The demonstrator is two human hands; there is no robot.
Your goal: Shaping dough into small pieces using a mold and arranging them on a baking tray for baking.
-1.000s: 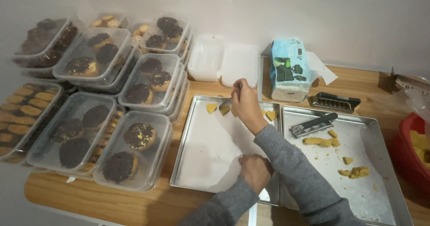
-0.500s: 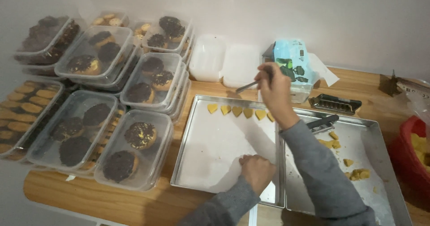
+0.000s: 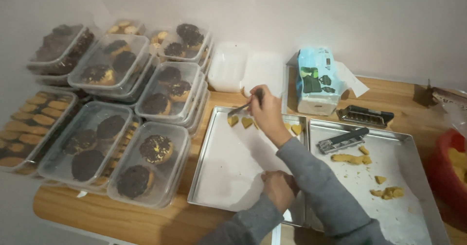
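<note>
The left baking tray (image 3: 228,177), lined with white paper, carries a row of yellow heart-shaped dough pieces (image 3: 247,122) along its far edge. The right hand (image 3: 266,113) has moved back left from near the tissue pack (image 3: 316,82) and sits over that row, fingers pinched around a thin metal tool (image 3: 243,107). The left hand (image 3: 278,187) still presses the tray's near edge, fingers curled together.

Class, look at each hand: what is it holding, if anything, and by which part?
The right hand holds a thin metal tool by its handle end. The left hand rests on the tray, holding nothing visible.
</note>
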